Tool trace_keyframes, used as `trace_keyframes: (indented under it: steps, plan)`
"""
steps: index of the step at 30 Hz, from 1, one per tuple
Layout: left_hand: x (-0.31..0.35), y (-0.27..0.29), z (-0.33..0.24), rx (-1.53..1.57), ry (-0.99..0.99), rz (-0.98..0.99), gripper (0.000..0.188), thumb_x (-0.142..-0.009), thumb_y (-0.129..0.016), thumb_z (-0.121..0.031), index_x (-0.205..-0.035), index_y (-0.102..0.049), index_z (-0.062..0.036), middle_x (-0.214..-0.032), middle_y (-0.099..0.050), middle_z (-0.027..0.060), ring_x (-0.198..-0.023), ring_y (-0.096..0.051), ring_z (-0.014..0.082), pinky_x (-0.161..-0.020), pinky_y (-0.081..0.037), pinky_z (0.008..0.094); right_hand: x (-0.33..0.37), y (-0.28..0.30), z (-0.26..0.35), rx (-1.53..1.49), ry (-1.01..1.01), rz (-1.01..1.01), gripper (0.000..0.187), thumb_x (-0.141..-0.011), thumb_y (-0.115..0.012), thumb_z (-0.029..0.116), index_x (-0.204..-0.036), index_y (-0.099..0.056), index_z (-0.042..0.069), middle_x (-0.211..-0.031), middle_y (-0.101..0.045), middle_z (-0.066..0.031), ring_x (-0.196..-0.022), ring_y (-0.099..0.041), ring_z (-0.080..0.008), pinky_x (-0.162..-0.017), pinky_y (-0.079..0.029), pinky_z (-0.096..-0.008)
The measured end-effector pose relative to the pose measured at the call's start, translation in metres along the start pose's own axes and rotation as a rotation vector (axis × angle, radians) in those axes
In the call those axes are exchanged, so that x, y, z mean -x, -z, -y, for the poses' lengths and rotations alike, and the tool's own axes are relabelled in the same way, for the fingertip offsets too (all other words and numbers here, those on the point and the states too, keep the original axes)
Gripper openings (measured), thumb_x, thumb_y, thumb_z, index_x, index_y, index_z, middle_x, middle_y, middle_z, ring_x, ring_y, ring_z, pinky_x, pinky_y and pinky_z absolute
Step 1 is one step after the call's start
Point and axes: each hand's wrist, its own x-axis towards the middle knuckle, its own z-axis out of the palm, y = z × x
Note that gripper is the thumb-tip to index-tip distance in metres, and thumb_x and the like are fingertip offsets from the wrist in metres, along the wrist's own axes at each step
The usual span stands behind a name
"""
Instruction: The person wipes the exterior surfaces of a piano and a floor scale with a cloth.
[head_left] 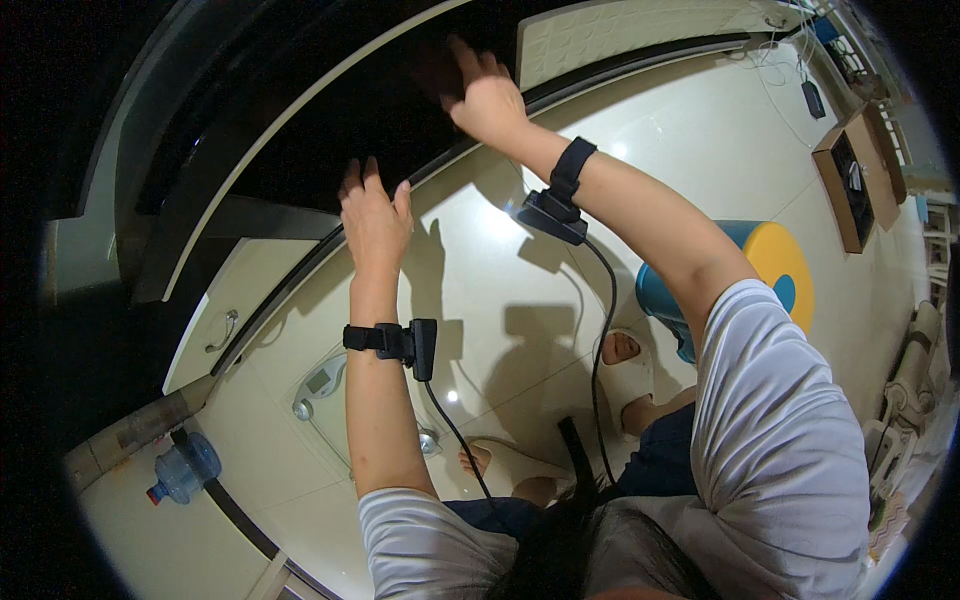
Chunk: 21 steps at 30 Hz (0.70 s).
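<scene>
My left hand [376, 222] reaches over the near edge of a dark, glossy-looking surface [330, 130] in a long cream-edged cabinet. Its fingers are apart, with the thumb off to the right, and nothing shows in it. Farther right and deeper in, my right hand [490, 103] stretches its fingers over the same dark area, also with nothing visible in it. The dimness hides whether the fingertips touch anything. A cream drawer front [225, 315] with a metal handle lies to the left, and a textured cream panel [640, 40] to the right.
A glass scale [322, 383] lies on the tiled floor [480, 260] below my left forearm. At the lower left is a blue water bottle [188, 467]. A blue-and-yellow stool [778, 265] stands by my right arm, and an open cardboard box [850, 190] beyond it. Cables hang from both wrist straps.
</scene>
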Motion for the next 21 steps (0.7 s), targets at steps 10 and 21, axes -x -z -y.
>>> trace_keyframes:
  steps: [10, 21]
  plan:
    - [0.021, -0.049, 0.027, -0.069, 0.16, 0.416, 0.071, -0.086, -0.063, -0.036, -0.137, -0.038, 0.0068, -0.142, -0.037, 0.0275, -0.132, -0.037, 0.039, -0.108, -0.032, 0.0445, 0.035, -0.055, -0.049, 0.486, 0.271, 0.28, 0.065, -0.084, -0.059, 0.043, -0.144, -0.036, 0.033, -0.15, -0.026, -0.02, -0.137, -0.026, -0.0413, -0.109, -0.027, -0.0559]
    - [0.027, -0.042, 0.037, 0.002, 0.148, 0.436, 0.068, -0.085, -0.062, -0.033, -0.135, -0.041, 0.0076, -0.138, -0.042, 0.0299, -0.131, -0.04, 0.0373, -0.109, -0.031, 0.0418, -0.039, -0.13, -0.062, 0.352, 0.244, -0.116, 0.069, -0.069, -0.073, 0.032, -0.131, -0.051, 0.01, -0.137, -0.04, -0.0242, -0.126, -0.036, -0.0451, -0.103, -0.036, -0.0527]
